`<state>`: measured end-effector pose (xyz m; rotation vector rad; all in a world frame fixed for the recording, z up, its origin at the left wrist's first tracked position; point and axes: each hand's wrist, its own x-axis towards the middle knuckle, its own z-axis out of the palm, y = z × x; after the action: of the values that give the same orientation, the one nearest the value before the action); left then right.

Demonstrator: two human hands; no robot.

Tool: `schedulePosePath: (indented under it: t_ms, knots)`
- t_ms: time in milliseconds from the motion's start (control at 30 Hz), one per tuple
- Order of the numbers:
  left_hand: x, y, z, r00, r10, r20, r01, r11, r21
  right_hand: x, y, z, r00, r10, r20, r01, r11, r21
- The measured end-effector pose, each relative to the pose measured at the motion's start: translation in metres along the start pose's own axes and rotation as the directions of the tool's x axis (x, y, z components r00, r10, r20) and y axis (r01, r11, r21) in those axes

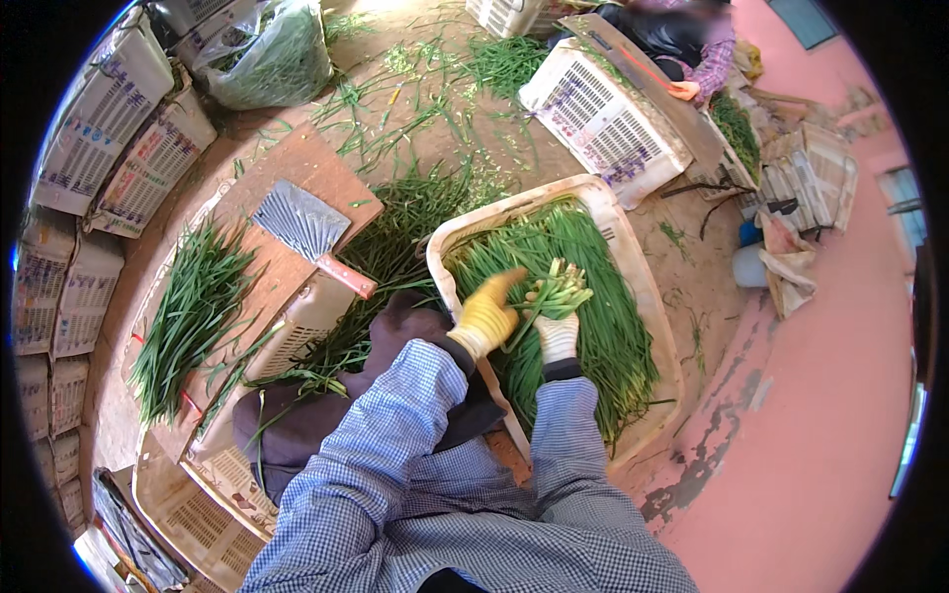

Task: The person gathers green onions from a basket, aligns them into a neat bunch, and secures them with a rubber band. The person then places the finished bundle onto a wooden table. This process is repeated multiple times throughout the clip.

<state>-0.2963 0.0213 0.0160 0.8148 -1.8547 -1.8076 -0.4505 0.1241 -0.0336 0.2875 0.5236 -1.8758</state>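
Note:
My right hand [557, 335], in a pale knitted glove, grips a bunch of green garlic chives [561, 293] by its stems, pale cut ends upward. Beside it, my left hand [483, 315] wears a yellow-coated glove. Its fingers are blurred and point toward the bunch; whether they pinch a leaf is unclear. Both hands are above a cream plastic crate [671, 356] filled with long chives [615, 348]. To the left, a cleaver [302, 220] with a reddish handle rests on a wooden board [296, 159]. A loose pile of chives [196, 311] lies on that board too.
Stacked plastic crates [104, 118] line the left side. A clear bag of greens [267, 67] stands at the back. Chive scraps [415, 111] litter the floor. At upper right, another person's hand [683, 90] is by a board [645, 89] over a crate [593, 111].

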Motion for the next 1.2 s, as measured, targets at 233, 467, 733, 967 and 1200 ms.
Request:
schedulePosePath:
  t_ms: [233, 467, 733, 967, 1200]
  knots:
    - [0.008, 0.029, 0.015, 0.942, 0.328, 0.075, -0.278, 0.633, 0.722, -0.031, -0.020, 0.042, 0.993, 0.108, -0.056, -0.119, 0.961, -0.250]
    - [0.002, 0.020, -0.008, 1.000, 0.018, -0.017, 0.002, 0.639, 0.769, -0.055, -0.110, 0.138, 0.689, -0.689, 0.225, 0.556, 0.303, -0.774]
    - [-0.082, 0.095, -0.022, 0.983, -0.118, 0.143, 0.156, 0.945, -0.289, -0.065, -0.099, 0.221, 0.632, -0.709, 0.312, 0.755, 0.471, -0.457]
    - [-0.106, 0.099, -0.044, 0.963, 0.021, 0.268, 0.206, 0.581, -0.787, -0.070, 0.021, 0.231, 0.780, -0.548, 0.303, 0.625, 0.711, -0.321]
    - [-0.121, 0.079, -0.130, 0.908, -0.070, -0.412, -0.408, 0.071, -0.910, -0.111, 0.141, 0.221, 0.828, -0.219, 0.517, 0.371, 0.904, -0.211]
